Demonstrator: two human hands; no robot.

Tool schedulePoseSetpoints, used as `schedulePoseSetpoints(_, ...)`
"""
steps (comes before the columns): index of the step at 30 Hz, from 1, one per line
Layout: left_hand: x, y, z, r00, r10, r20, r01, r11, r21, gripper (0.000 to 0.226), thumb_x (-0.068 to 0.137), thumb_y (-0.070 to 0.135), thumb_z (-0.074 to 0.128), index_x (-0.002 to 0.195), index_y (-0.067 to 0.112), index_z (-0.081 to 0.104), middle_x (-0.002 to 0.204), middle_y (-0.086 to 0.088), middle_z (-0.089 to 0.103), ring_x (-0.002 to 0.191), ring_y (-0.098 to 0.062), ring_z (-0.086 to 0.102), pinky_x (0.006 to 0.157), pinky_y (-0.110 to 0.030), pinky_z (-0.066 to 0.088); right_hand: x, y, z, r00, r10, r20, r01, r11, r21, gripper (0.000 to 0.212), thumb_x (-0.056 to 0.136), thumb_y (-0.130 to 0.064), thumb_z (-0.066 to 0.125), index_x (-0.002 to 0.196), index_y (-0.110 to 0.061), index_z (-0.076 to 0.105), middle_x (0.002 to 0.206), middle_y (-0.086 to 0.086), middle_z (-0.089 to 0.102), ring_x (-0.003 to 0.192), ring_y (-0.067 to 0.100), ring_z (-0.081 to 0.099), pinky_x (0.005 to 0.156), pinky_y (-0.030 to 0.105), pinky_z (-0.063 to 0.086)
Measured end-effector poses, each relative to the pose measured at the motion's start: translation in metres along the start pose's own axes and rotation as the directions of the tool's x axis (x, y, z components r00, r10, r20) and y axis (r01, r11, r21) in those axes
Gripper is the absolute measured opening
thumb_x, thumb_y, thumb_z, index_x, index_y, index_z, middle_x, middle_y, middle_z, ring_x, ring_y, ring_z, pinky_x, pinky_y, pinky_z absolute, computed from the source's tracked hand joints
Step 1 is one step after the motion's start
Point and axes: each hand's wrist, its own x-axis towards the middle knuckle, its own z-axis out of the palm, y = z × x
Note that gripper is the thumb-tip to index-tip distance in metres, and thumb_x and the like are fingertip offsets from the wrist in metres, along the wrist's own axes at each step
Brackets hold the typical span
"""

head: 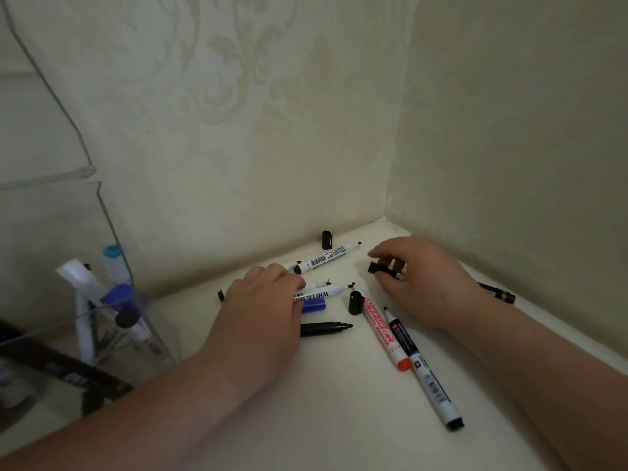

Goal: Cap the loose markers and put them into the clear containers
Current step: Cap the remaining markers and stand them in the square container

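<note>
Several uncapped markers lie on a cream surface in a wall corner. My left hand (263, 300) rests over a white whiteboard marker (326, 292), fingers curled on its barrel. My right hand (418, 277) pinches a black cap (378, 267) just above the surface. A black cap (355, 302) stands beside a red-ended marker (382, 331) and a long black-and-white marker (421, 365). A black marker (326, 329) and a blue cap (314, 305) lie by my left hand. Another white marker (324, 258) and a standing black cap (326, 240) sit near the wall.
A clear container (40, 232) at the left holds several capped markers. A small black cap (221, 295) lies left of my left hand. A black marker (499, 294) pokes out behind my right wrist. Walls close in at the back and right.
</note>
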Motion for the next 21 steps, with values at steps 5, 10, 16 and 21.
schedulePoseSetpoints(5, 0.022, -0.004, 0.001, 0.996, -0.022, 0.087, 0.017, 0.998, 0.054, 0.018, 0.096, 0.031, 0.056, 0.111, 0.027, 0.065, 0.109, 0.006, 0.057, 0.104, -0.021, 0.05, 0.086, -0.033, 0.039, -0.004, -0.002, -0.007, 0.985, -0.056, -0.164, 0.077, 0.989, 0.127, 0.034, 0.091, -0.013, 0.069, 0.122, -0.027, 0.067, 0.092, -0.02, 0.054, 0.086, -0.01, 0.053, 0.074, 0.0, 0.034)
schedulePoseSetpoints(10, 0.022, -0.003, 0.01, 0.999, -0.025, 0.04, 0.026, 1.0, -0.002, 0.02, 0.093, 0.032, 0.064, 0.112, 0.031, 0.069, 0.108, 0.009, 0.055, 0.104, -0.018, 0.048, 0.08, -0.03, 0.028, -0.01, 0.0, -0.013, 0.969, -0.034, -0.245, 0.094, 0.967, 0.238, 0.023, 0.089, -0.015, 0.073, 0.111, -0.023, 0.072, 0.095, -0.015, 0.063, 0.086, 0.0, 0.062, 0.08, 0.012, 0.049)
schedulePoseSetpoints(16, 0.025, -0.007, 0.015, 0.995, 0.091, -0.031, -0.088, 0.992, 0.094, 0.006, 0.081, 0.02, 0.076, 0.086, 0.023, 0.073, 0.088, 0.005, 0.058, 0.081, -0.024, 0.054, 0.069, -0.033, 0.036, -0.013, -0.005, -0.014, 0.956, 0.12, -0.269, 0.037, 0.858, 0.513, 0.02, 0.089, -0.006, 0.073, 0.096, -0.024, 0.07, 0.092, -0.006, 0.07, 0.073, 0.007, 0.07, 0.06, 0.016, 0.056)
schedulePoseSetpoints(21, 0.026, -0.009, 0.022, 0.989, 0.149, -0.007, -0.145, 0.973, 0.179, 0.022, 0.065, 0.016, 0.083, 0.077, 0.026, 0.068, 0.077, 0.005, 0.055, 0.071, -0.023, 0.056, 0.062, -0.035, 0.044, -0.013, -0.007, -0.015, 0.952, 0.214, -0.221, -0.036, 0.791, 0.61, 0.017, 0.09, -0.006, 0.073, 0.096, -0.021, 0.07, 0.081, -0.006, 0.074, 0.068, 0.009, 0.072, 0.054, 0.014, 0.054)
